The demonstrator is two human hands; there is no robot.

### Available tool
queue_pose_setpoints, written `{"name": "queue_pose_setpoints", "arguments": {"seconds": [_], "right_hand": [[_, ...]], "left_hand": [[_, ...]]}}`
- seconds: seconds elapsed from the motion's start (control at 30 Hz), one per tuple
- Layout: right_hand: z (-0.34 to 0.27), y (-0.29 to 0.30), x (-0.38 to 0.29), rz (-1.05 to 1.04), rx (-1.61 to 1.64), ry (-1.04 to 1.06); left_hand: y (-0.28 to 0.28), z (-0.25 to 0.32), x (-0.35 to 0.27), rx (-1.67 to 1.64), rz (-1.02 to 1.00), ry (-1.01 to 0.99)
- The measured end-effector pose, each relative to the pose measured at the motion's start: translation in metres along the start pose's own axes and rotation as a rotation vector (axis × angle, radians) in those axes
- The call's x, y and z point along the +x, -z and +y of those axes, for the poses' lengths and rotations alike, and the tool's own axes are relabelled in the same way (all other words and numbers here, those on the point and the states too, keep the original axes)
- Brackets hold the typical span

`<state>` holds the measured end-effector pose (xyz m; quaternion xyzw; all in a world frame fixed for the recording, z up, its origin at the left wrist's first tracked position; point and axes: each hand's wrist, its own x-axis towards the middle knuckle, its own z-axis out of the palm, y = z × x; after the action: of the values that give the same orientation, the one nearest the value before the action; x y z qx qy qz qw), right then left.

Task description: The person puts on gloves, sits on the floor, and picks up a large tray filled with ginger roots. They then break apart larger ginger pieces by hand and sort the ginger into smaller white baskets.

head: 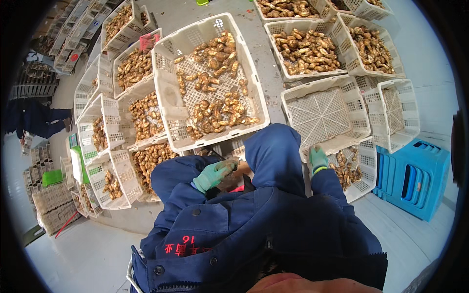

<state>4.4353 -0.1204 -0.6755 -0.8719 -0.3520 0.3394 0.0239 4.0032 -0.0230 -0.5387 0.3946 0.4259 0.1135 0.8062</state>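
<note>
My left hand [211, 176], in a green glove, is between my knees with its fingers curled. Its fingertips look dark, and I cannot tell whether something small is in them. At the right, my right hand [318, 158], gloved in green too, closes over the near rim of an empty white plastic crate [318, 113]. Under that crate's near edge, another white crate [362, 186] holds some mushrooms [344, 172]. Before my knees, a large white crate [170, 99] is tipped towards me, with brown, thick-stemmed mushrooms [220, 115] in loose heaps on its lattice bottom.
Crates of mushrooms [307, 49] stand at the upper right; more mushroom crates [119, 124] crowd the left. A red glove [147, 42] rests on one crate there. Stacked blue plastic stools [410, 179] are at the right. A person in dark clothes [34, 115] is at far left.
</note>
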Motion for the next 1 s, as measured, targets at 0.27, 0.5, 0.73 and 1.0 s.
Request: {"name": "queue_pose_setpoints", "arguments": {"seconds": [0.27, 0.5, 0.73, 1.0], "right_hand": [[0.068, -0.116, 0.040, -0.094, 0.332, 0.129], [0.030, -0.022, 0.089, -0.309, -0.101, 0.134], [-0.124, 0.183, -0.022, 0.383, -0.021, 0.614], [-0.330, 0.150, -0.078, 0.196, 0.009, 0.812]], "left_hand": [[-0.004, -0.001, 0.000, 0.061, 0.000, -0.018], [-0.001, 0.009, -0.016, 0.395, 0.026, -0.041], [0.013, 0.073, -0.064, 0.307, 0.458, -0.550], [0.114, 0.079, -0.032, 0.323, 1.087, -0.562]]}}
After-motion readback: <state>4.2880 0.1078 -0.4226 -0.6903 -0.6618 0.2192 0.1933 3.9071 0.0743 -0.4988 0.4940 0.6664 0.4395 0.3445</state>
